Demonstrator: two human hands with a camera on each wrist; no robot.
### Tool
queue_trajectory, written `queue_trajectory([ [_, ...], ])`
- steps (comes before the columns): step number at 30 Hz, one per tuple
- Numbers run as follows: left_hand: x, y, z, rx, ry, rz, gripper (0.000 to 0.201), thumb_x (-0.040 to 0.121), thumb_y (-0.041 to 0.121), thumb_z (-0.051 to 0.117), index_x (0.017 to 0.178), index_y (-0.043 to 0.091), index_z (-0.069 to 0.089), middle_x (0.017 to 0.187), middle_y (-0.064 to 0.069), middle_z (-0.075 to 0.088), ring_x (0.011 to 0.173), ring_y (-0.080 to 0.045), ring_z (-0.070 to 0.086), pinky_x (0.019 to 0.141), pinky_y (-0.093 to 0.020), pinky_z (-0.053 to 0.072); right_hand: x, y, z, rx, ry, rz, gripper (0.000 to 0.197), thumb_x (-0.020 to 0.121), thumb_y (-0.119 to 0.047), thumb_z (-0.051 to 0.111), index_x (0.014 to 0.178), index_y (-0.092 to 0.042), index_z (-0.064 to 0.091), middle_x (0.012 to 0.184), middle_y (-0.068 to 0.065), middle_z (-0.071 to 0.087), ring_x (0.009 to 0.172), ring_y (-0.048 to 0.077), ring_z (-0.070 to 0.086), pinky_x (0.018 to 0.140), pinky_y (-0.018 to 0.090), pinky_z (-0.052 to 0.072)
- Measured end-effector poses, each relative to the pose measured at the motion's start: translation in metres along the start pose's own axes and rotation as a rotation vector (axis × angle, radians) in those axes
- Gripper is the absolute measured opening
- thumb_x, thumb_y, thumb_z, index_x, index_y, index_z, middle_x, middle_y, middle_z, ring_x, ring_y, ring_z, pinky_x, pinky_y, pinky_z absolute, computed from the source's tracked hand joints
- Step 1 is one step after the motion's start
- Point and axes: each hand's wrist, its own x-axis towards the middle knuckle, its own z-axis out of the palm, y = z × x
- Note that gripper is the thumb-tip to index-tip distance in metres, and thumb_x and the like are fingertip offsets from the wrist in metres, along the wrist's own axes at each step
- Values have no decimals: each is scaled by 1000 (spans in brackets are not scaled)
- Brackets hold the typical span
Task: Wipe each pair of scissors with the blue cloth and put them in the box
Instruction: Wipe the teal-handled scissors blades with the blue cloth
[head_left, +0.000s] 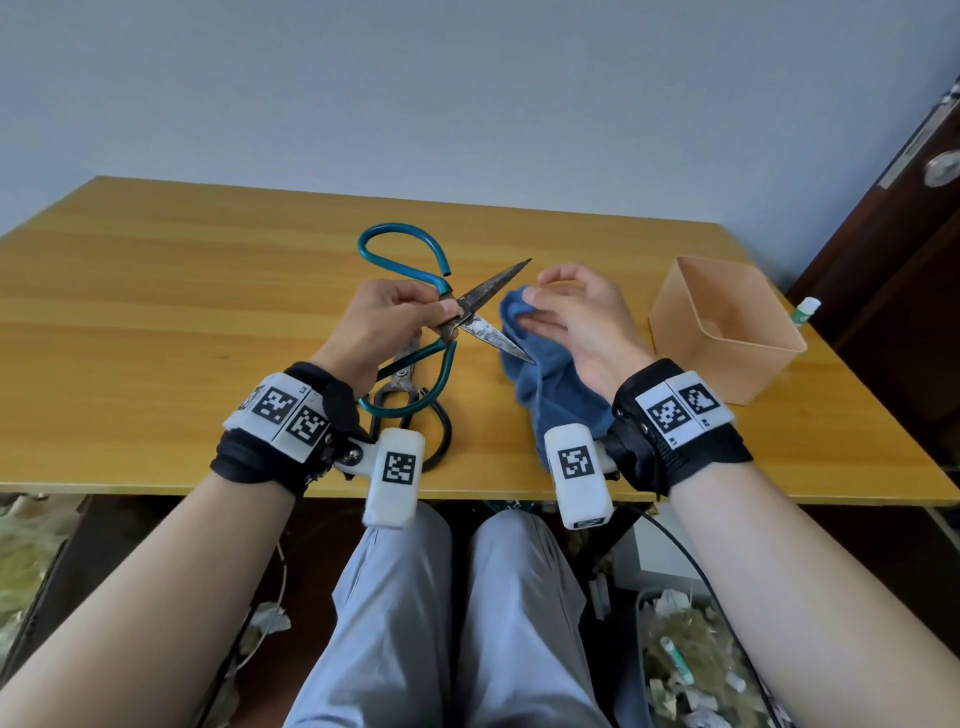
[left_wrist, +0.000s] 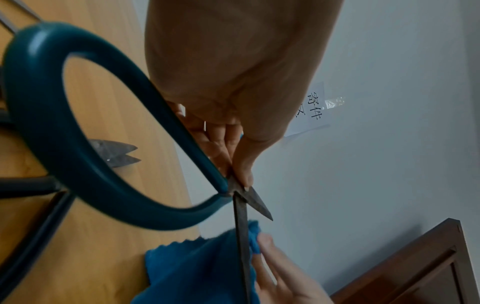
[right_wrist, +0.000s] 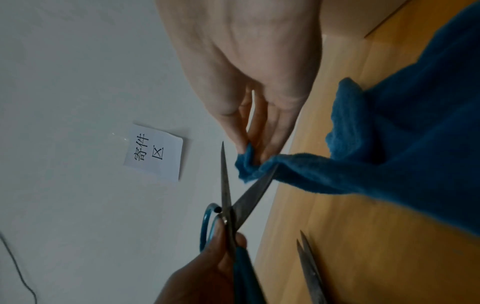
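At the centre of the head view I hold a pair of teal-handled scissors (head_left: 457, 312) above the wooden table (head_left: 156, 291), blades spread wide in a V. My left hand (head_left: 384, 322) pinches them at the pivot, thumb and fingers curled round the joint. The blades are dull grey steel, spotted and tapering to sharp points; the looped handles are smooth and rubber-coated. They look stiff and fairly weighty, so I judge the pivot or handles the safe place to grip, well clear of the edges. Just right of the blades, my right hand (head_left: 576, 322) pinches a bunched fold of the blue cloth (head_left: 561, 384), soft and fleecy, which touches the lower blade and drapes limply down toward the table. A second pair of scissors with black handles (head_left: 410, 400) lies on the table below my left hand. At the right of the frame, well apart from the scissors, stands the open square box (head_left: 691, 332), pale orange plastic.
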Motion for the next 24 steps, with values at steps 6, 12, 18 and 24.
queue_trajectory([
  [6,-1,-1,8,-52,19,11,16,94,17,69,79,9,71,74,0,69,63,1,55,69,-21,41,-3,3,4,65,-213,152,23,91,9,55,93,-15,56,88,4,68,69,16,63,51,23,47],
  [12,-4,-1,11,-69,-15,11,13,93,17,70,83,8,72,77,-3,70,73,-4,60,73,-19,45,-3,10,1,37,-291,178,22,85,3,69,97,-13,60,92,9,71,75,20,65,68,32,53],
  [18,-2,3,15,-60,14,-6,10,91,18,73,85,10,72,80,-9,73,80,-14,64,87,-33,48,-5,7,3,1,-354,267,8,86,-10,73,94,-8,69,83,6,71,72,15,65,71,24,52],
  [24,-1,-2,19,-86,86,-17,18,91,14,72,90,-3,73,74,-7,71,73,-10,64,81,-28,48,-4,8,0,23,-329,294,10,91,-20,70,95,-10,70,92,7,72,80,19,67,79,33,55],
])
